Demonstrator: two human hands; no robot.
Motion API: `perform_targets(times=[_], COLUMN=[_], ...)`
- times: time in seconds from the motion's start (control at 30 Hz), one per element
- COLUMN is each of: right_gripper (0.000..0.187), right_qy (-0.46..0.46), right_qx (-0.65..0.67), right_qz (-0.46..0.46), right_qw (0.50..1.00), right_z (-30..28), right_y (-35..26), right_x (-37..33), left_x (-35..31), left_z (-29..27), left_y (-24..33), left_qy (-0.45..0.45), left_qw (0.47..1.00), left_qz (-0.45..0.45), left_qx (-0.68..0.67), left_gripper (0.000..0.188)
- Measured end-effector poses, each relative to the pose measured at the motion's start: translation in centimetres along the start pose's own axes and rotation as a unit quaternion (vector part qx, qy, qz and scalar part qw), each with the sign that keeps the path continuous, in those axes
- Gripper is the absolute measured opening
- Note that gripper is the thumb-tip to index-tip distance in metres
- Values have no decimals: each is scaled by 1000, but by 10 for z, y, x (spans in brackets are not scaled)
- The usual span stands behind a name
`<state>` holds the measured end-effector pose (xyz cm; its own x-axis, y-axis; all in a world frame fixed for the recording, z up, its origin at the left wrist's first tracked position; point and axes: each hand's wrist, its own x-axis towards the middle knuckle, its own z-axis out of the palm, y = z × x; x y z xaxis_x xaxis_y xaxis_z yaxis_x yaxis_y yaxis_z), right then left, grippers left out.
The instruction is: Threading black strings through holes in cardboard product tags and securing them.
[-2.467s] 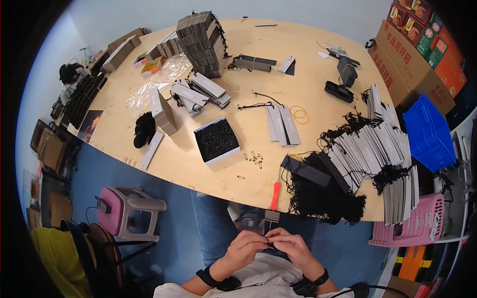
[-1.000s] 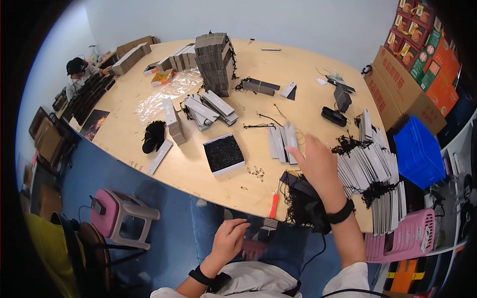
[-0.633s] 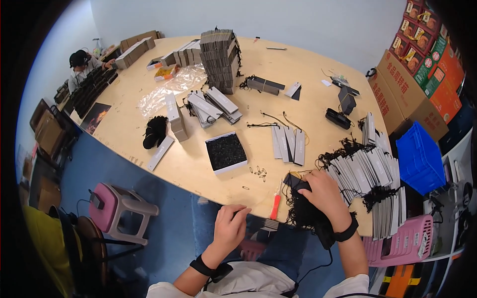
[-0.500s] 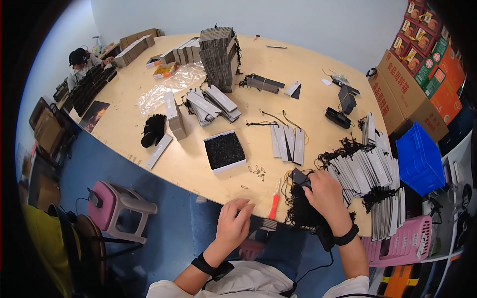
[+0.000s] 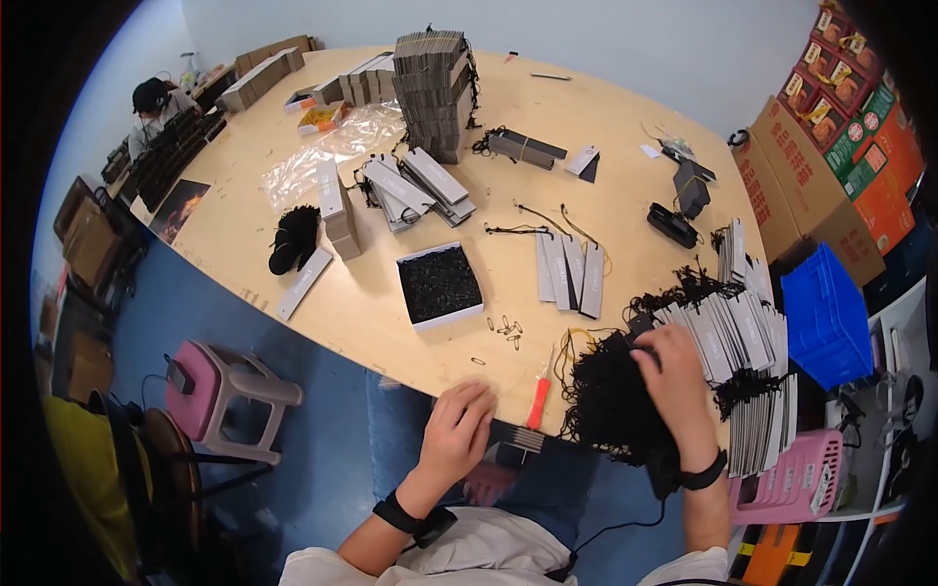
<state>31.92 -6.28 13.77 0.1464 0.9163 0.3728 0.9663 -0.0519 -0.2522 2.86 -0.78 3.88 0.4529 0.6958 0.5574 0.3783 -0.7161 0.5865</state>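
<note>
My left hand (image 5: 455, 430) rests at the table's front edge, its fingers loosely bent and nothing visible in them. My right hand (image 5: 676, 371) is above the right side of a heap of black cords (image 5: 611, 400), thumb and forefinger bent toward each other. At these fingertips is a small dark tag (image 5: 640, 327), partly hidden. Just beyond the hand lie fanned rows of grey hang tags (image 5: 708, 337) with black strings. A red-handled pointed tool (image 5: 538, 402) lies between my hands, left of the cords. Several small metal pins (image 5: 508, 332) are scattered farther up.
A white box of small black pieces (image 5: 440, 288) stands mid-table near a group of strung tags (image 5: 572, 273). Behind rises a tall banded tag stack (image 5: 430, 98). A blue crate (image 5: 826, 317) and cartons (image 5: 801, 195) are at the right. Another person (image 5: 156, 112) works far left.
My right hand has moved right and slightly back from over the cord heap, with the dark tag near its fingertips. My left hand's fingers have drawn closer together. The view has tilted slightly.
</note>
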Motion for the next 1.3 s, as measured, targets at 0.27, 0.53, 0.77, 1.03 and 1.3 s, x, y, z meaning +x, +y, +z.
perform_targets(times=[0.27,0.53,0.77,1.03,1.3], right_gripper=[16,12,12,27,23], right_qy=[-147,-124,-106,-155,-218], right_qx=[36,339,314,96,154], right_qz=[-26,126,153,62,112], right_qw=[988,924,931,981,957], right_z=[51,8,3,44,55], right_y=[-48,-24,-26,-70,-57], right_x=[5,24,17,14,17], left_x=[-1,1,2,15,45], left_z=[1,0,0,-10,-5], left_y=[-3,-1,-1,-20,-14], left_qy=[4,14,25,88,19], left_qw=[1000,1000,1000,993,988], left_qz=[11,12,8,-81,-92], left_qx=[-6,-9,-1,-5,125], left_gripper=[27,26,27,35,21])
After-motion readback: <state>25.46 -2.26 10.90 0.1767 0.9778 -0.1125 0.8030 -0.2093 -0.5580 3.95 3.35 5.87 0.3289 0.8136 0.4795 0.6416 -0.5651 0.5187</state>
